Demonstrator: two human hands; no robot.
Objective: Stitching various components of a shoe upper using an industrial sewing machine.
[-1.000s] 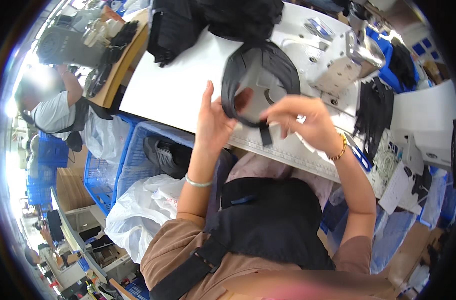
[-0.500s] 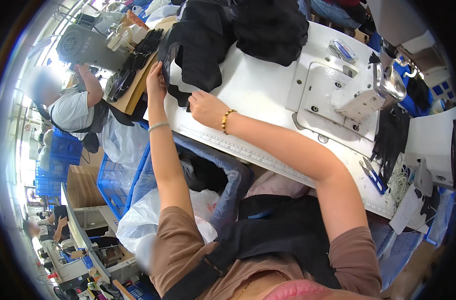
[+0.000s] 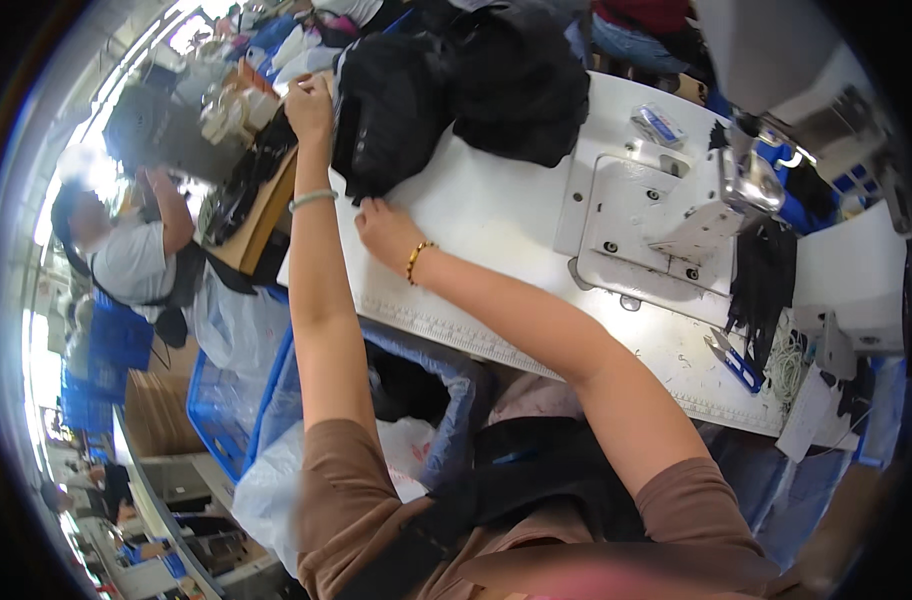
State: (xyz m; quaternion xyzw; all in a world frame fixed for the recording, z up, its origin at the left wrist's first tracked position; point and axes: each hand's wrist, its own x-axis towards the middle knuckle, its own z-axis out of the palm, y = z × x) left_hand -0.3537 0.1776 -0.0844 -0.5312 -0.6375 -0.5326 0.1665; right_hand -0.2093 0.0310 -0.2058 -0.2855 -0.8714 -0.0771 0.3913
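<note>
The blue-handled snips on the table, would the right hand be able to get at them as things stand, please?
Probably yes: the snips lie uncovered on the white table, though the right hand is by the black fabric and would have to swing well over to the right.

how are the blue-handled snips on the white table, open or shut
Open: the blue-handled snips lie on the white table with their two metal blades spread apart at the tips.

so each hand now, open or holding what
Left hand: partly closed beside the black fabric; holding can't be told.
Right hand: partly closed at the black fabric's near edge; holding can't be told.
</note>
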